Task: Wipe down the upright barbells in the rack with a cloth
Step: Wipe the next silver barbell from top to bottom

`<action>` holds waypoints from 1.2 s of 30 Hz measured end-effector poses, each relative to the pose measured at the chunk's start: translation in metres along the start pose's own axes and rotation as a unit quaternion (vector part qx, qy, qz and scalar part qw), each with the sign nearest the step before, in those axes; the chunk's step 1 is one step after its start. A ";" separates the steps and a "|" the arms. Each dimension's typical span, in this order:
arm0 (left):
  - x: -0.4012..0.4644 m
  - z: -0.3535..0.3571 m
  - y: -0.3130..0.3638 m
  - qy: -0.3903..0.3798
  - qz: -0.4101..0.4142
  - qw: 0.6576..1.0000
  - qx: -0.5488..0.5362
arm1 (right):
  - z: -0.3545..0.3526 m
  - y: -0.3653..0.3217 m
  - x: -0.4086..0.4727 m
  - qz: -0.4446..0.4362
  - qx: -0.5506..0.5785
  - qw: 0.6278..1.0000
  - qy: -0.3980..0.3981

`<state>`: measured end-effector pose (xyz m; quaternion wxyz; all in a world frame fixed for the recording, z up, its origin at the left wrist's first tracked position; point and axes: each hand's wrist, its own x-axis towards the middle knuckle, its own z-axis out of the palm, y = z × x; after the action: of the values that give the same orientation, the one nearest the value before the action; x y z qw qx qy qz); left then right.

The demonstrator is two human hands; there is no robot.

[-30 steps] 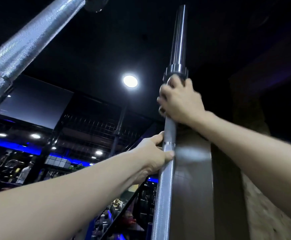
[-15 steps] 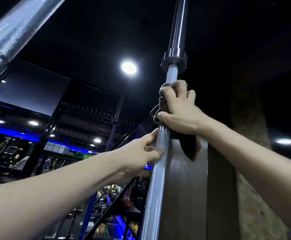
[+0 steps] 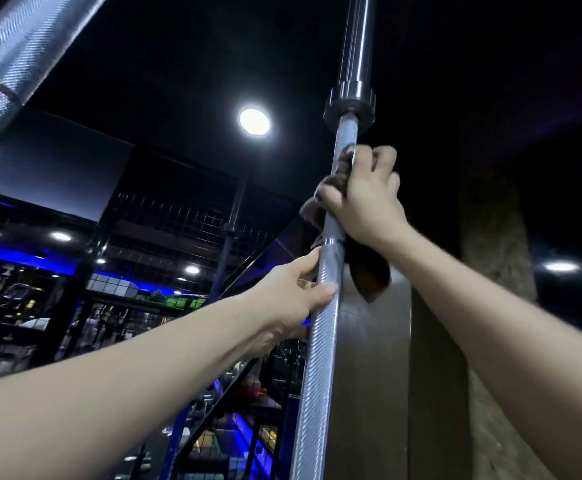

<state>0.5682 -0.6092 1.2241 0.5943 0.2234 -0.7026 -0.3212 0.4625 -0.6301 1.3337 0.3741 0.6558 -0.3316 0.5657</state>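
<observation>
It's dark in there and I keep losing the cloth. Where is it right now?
In the head view, right of centre: the brown cloth is wrapped around the upright barbell, gripped by the right hand just below the collar, above the left hand.

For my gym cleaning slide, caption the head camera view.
Right hand wraps a dark cloth around an upright barbell while the left hand steadies it.

Carrier hidden: the upright barbell (image 3: 317,358) runs out of frame below the left grip (image 3: 293,292). A dark panel (image 3: 372,358) stands just behind it, under the right grip (image 3: 365,202).
</observation>
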 end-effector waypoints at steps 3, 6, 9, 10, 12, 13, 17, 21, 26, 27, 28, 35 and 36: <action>0.000 0.000 0.001 0.003 0.002 1.000 0.009 | -0.002 -0.002 -0.058 -0.025 -0.021 0.999 -0.019; 0.000 0.004 0.001 0.008 0.003 1.000 0.014 | -0.006 -0.002 -0.051 0.012 0.005 0.999 -0.036; 0.001 0.005 0.000 0.004 -0.004 1.000 0.006 | -0.006 0.000 -0.003 0.058 0.024 0.998 -0.027; 0.002 0.004 0.000 0.003 -0.003 1.000 0.007 | -0.004 0.001 0.009 0.069 0.024 0.997 -0.027; 0.002 0.002 -0.002 0.001 0.001 1.000 0.000 | 0.002 0.001 0.014 0.072 0.024 0.997 -0.027; 0.002 0.002 -0.003 0.000 0.003 1.000 -0.005 | 0.005 0.001 0.008 0.070 0.032 0.997 -0.023; -0.003 0.000 -0.012 0.004 0.017 1.000 0.004 | 0.008 0.001 -0.054 0.066 0.057 0.996 -0.019; -0.009 0.007 -0.011 0.001 0.019 1.000 0.005 | 0.004 0.003 -0.063 0.079 0.036 0.996 -0.028; -0.006 0.006 -0.013 0.006 0.005 1.000 0.016 | 0.009 0.004 -0.005 0.126 0.034 0.991 -0.017; -0.006 0.006 -0.014 0.006 0.005 1.000 0.015 | 0.012 0.003 -0.009 0.129 0.045 0.991 -0.011; -0.008 0.006 -0.015 0.007 0.009 1.000 0.020 | 0.015 0.003 -0.018 0.133 0.056 0.990 -0.006; -0.025 0.004 -0.019 -0.018 -0.007 0.999 0.040 | 0.010 -0.003 -0.093 0.099 0.017 0.994 -0.039; -0.025 0.006 -0.019 -0.016 -0.006 0.999 0.037 | 0.009 -0.003 -0.085 0.104 -0.001 0.994 -0.038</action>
<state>0.5663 -0.6042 1.1928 0.5728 0.2441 -0.7218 -0.3022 0.4572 -0.6354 1.2485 0.3009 0.6383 -0.4128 0.5758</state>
